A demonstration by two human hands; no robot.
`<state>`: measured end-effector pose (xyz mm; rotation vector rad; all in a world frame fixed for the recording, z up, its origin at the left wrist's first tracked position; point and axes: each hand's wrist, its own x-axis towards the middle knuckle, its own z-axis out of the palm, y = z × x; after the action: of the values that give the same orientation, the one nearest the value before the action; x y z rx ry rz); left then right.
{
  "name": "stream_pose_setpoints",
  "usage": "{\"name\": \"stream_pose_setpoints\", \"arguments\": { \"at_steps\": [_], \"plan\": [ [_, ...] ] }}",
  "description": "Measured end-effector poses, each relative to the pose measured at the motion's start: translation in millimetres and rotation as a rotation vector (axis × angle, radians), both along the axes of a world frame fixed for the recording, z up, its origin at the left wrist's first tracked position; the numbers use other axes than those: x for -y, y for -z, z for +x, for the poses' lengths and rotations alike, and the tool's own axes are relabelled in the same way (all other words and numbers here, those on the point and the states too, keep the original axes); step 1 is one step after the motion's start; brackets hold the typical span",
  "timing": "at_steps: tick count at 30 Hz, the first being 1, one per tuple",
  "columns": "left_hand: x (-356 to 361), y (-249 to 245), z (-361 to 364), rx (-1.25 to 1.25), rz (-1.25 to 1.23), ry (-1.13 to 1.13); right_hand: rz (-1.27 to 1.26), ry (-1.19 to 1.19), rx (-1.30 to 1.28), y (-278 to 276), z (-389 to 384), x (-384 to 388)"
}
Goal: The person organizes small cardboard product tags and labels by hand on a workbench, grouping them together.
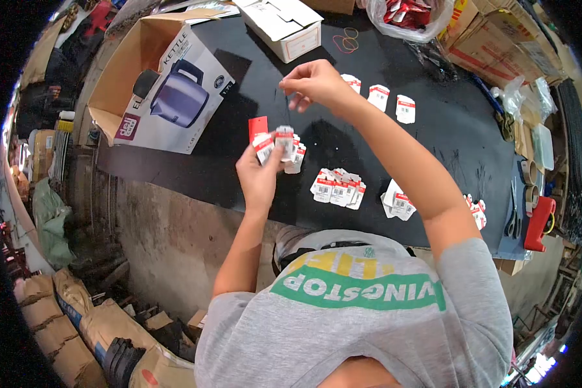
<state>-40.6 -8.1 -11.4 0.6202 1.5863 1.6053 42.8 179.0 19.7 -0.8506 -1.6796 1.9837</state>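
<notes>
My left hand [257,180] is closed around several white tags [283,141] with red tops and barcodes. The thumb presses on them, and a plain red tag [257,127] sticks out behind. More white tags [295,160] show at the right of this hand. Farther out, over the black table, my right hand [315,85] is raised with its thumb and forefinger pinched together. I cannot make out what is between those fingers, if anything. Near its wrist lie separate tags [378,97] in a row, the leftmost partly covered by the arm.
Piles of tags [338,187] lie along the near edge of the black table [239,184]. A kettle box [187,90] stands at the left, a white box [288,29] at the back. Rubber bands [346,43], a bag with red packets [410,14] and scissors [515,216] are also there.
</notes>
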Motion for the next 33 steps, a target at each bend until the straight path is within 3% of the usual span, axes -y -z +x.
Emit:
{"name": "stream_pose_setpoints", "arguments": {
  "at_steps": [6, 8, 10, 12, 13, 15, 17, 19, 20, 21, 23, 26, 32, 33],
  "plan": [
    [32, 20, -2, 0.167, -0.125, 0.101, -0.046, 0.094, 0.112, 53, -26, -13],
    [34, 7, -2, 0.089, -0.201, 0.088, -0.088, 0.102, -0.023, 68, -26, -17],
    [34, -6, 1, 0.032, -0.254, 0.063, 0.137, 0.132, 0.000, 64, -7, -16],
    [39, -12, -2, -0.061, -0.252, 0.058, 0.357, 0.190, 0.123, 30, 37, -15],
    [40, -13, -4, -0.060, -0.227, 0.052, 0.727, 0.292, 0.151, 25, 61, -23],
    [39, -18, -4, -0.044, -0.181, 0.034, 0.682, 0.424, 0.285, 10, 122, -40],
    [34, -22, -3, 0.058, -0.165, 0.067, 0.796, 0.627, 0.462, 4, 187, -62],
    [27, -25, 1, 0.105, -0.154, 0.094, 0.827, 0.787, 0.648, 15, 257, -91],
    [21, -27, 7, 0.269, -0.048, 0.144, 0.893, 0.818, 0.764, 37, 298, -113],
    [15, -29, 11, 0.432, 0.061, 0.194, 0.887, 0.786, 0.899, 45, 328, -121],
    [6, -28, 13, 0.504, 0.087, 0.283, 0.598, 0.697, 1.023, 40, 351, -122],
    [-4, -32, 22, 0.571, 0.082, 0.376, 0.530, 0.726, 1.008, 56, 356, -115],
    [-11, -21, 30, 0.480, -0.028, 0.357, 0.791, 0.643, 1.086, 61, 344, -105],
    [-11, -20, 31, 0.421, -0.044, 0.344, 0.806, 0.645, 1.004, 52, 334, -101]
  ]
}}
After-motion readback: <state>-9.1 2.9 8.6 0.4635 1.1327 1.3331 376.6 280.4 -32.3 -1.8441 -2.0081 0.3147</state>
